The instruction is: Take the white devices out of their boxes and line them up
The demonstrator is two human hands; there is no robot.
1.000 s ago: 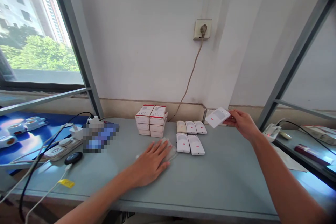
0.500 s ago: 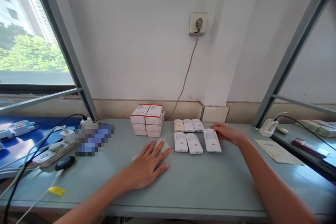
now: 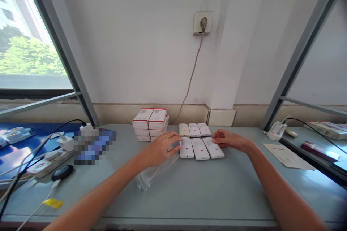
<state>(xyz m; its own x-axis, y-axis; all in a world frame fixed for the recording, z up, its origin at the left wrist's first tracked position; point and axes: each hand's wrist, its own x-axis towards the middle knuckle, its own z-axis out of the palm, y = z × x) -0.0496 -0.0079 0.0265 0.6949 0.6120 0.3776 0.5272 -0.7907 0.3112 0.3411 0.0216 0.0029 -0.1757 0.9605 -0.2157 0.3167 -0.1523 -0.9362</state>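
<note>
Six white devices lie in two rows of three on the grey table (image 3: 206,187). My right hand (image 3: 227,140) has its fingers on the upper right edge of the front right device (image 3: 214,148). At the left end of the front row, my left hand (image 3: 164,147) is beside the front left device (image 3: 187,148), thumb and fingers apart, its fingertips near that device's edge. The front middle device (image 3: 200,149) lies between the other two. Under and in front of my left hand is a clear plastic bag (image 3: 151,176). Stacked white boxes with red edges (image 3: 149,119) stand behind my left hand.
At the left are a power strip (image 3: 51,158), cables, a black round device (image 3: 62,172) and a pixelated flat object (image 3: 94,146). A paper sheet (image 3: 287,156) and a charger (image 3: 277,130) lie at the right. The wall is behind the table.
The front right device has moved left, up against its neighbour, along with my right hand. My left hand has lifted off the plastic bag and moved towards the front left device.
</note>
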